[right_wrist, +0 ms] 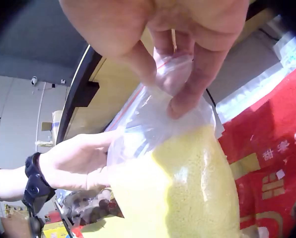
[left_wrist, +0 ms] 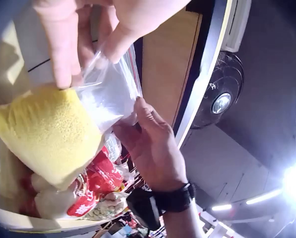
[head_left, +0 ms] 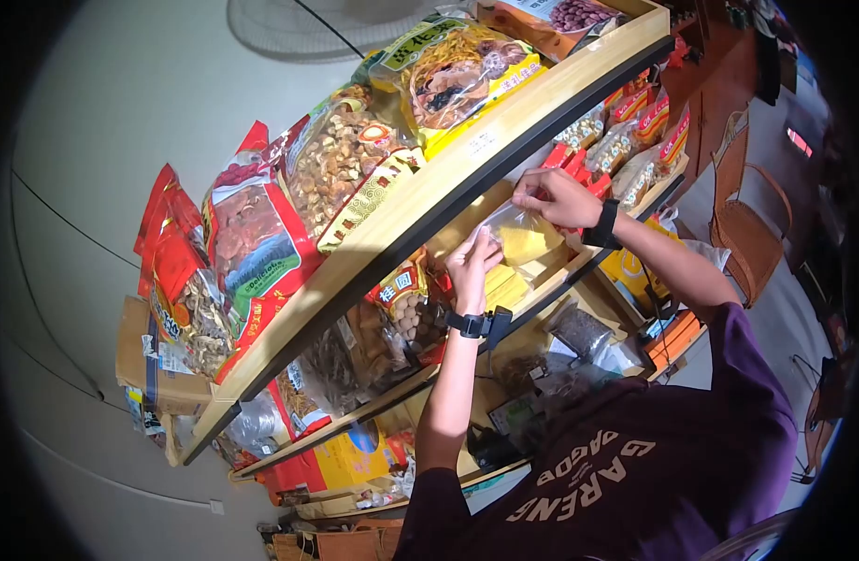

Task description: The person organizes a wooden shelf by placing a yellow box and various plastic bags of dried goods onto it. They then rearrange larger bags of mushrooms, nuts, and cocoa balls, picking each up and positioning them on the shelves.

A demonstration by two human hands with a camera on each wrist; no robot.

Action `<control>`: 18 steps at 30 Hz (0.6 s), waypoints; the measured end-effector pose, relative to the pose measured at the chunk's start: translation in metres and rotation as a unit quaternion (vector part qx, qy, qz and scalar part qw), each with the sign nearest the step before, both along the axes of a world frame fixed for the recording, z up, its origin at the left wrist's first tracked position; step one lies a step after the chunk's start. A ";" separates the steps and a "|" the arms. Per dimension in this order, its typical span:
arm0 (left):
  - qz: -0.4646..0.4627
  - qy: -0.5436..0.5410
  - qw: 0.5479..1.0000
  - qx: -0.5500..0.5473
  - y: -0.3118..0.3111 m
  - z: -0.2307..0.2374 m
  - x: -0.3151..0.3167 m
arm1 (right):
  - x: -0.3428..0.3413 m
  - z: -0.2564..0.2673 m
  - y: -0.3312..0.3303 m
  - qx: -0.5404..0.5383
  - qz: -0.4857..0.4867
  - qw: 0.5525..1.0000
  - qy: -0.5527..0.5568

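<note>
A clear zip bag (head_left: pixel 528 239) of fine yellow grain, like millet, hangs between both hands over a shelf. In the right wrist view the bag (right_wrist: pixel 187 183) bulges with grain in its lower part, and a red zip line runs along its slack top. My right hand (head_left: pixel 562 198) pinches the top corner between thumb and fingers. My left hand (head_left: pixel 469 271) grips the other side near the opening. The left wrist view shows the left fingers (left_wrist: pixel 63 54) folded on the clear plastic, with the right hand (left_wrist: pixel 155 144) at the far edge.
A wooden upper shelf edge (head_left: pixel 476 140) slants close above the hands. Bags of dried mushrooms (head_left: pixel 341 154) stand on it. Yellow packs (head_left: pixel 506 286) lie just below the bag. Red-and-white snack bags (head_left: pixel 640 154) line the right side, and a bag of longans (head_left: pixel 409 304) stands left.
</note>
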State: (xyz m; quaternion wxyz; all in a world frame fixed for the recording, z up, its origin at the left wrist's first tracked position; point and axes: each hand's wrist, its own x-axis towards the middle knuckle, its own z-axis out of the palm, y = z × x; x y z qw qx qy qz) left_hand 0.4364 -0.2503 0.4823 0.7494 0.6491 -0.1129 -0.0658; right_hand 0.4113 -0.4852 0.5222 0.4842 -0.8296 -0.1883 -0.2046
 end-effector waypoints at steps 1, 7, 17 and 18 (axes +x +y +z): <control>-0.003 0.015 1.000 -0.007 0.002 -0.005 0.002 | 0.001 -0.001 0.000 -0.009 0.002 1.000 -0.004; -0.029 0.062 0.997 -0.018 0.000 -0.017 -0.003 | 0.015 -0.011 -0.005 -0.073 0.001 0.995 -0.061; -0.098 0.049 0.990 0.087 -0.007 -0.036 0.002 | -0.002 -0.025 -0.033 -0.120 0.051 0.991 0.000; -0.103 0.026 0.986 0.130 -0.005 -0.044 0.004 | 0.000 -0.037 -0.035 -0.151 0.046 0.987 0.038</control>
